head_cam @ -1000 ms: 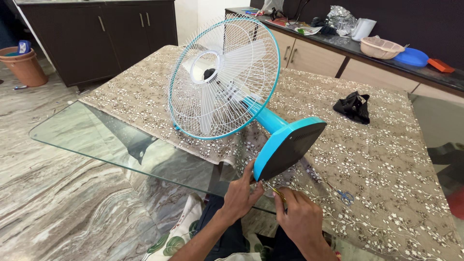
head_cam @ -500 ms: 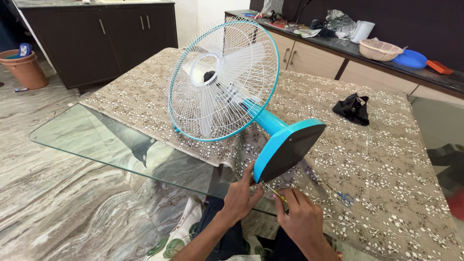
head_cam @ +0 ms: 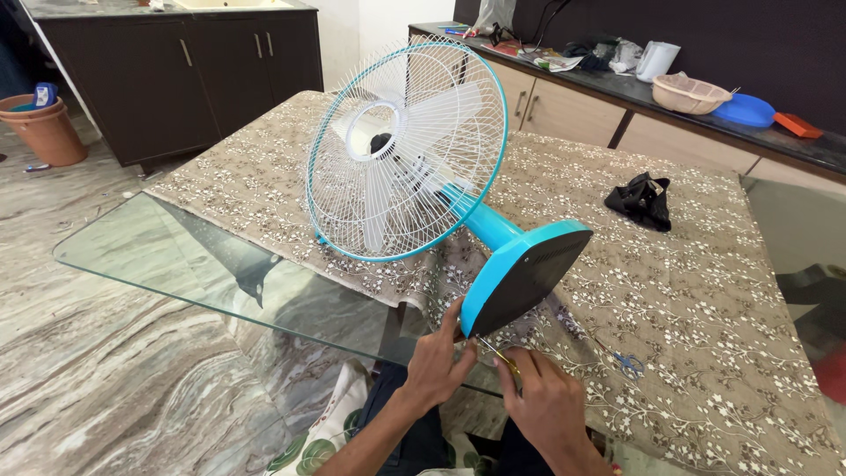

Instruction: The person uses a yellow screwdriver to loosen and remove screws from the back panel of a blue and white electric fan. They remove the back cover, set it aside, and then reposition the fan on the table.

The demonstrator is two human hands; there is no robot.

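A blue and white table fan [head_cam: 407, 150] lies tilted on the cloth, its wire cage to the left and its blue base [head_cam: 522, 275] turned toward me, dark underside showing. My left hand [head_cam: 438, 360] rests against the lower edge of the base, fingers curled at its corner. My right hand [head_cam: 544, 401] holds a thin yellow-handled screwdriver [head_cam: 498, 353] whose tip points at the underside of the base near its bottom corner.
A glass table [head_cam: 159, 256] carries a brown floral cloth [head_cam: 687, 291]. A black bundle [head_cam: 641, 199] lies at the far right. Small blue scissors [head_cam: 627, 361] lie near my right hand. A counter [head_cam: 705, 110] holds bowls and clutter. Clay pots [head_cam: 44, 119] stand on the floor.
The view has shifted slightly. My right hand has moved a little closer to the fan base with the screwdriver. The left hand stays on the base.
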